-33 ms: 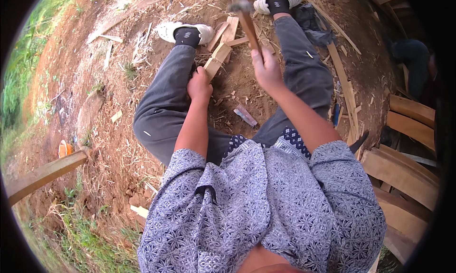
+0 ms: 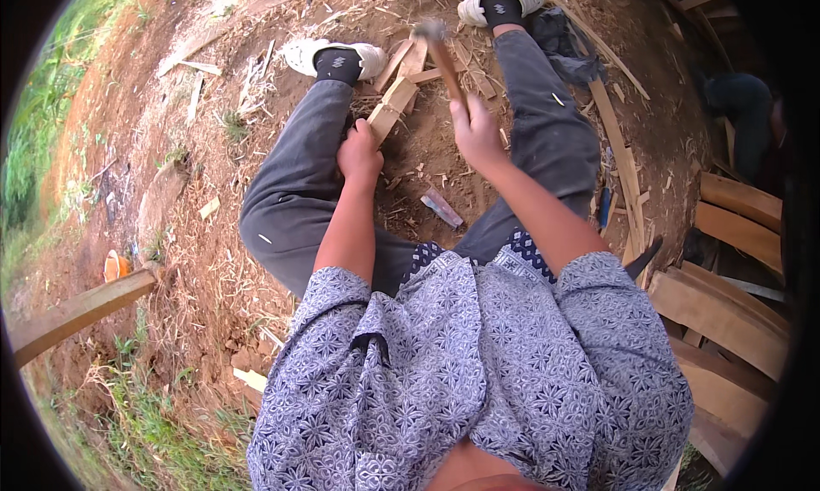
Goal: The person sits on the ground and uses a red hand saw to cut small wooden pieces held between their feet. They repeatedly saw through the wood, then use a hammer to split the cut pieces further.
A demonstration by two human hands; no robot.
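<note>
My left hand is wrapped round the near end of a short, pale piece of wood, which slants away from me between my legs. Notches or joint lines cross its upper face near the far end. In my right hand is a hammer, gripped by its brown wooden handle. Its metal head is raised beyond the wood's far end and looks blurred; I see a gap between them in the picture, but cannot tell the height. Further wood offcuts lie on the ground beyond the held piece.
A small clear packet lies on the dirt between my thighs. To the right are a long plank, a blue-handled tool, a black plastic bag and stacked boards. A beam and an orange object are at left.
The hammer and my right hand have shifted slightly toward the lower left, the hammer head coming down a little. My left hand and the wood keep their place.
</note>
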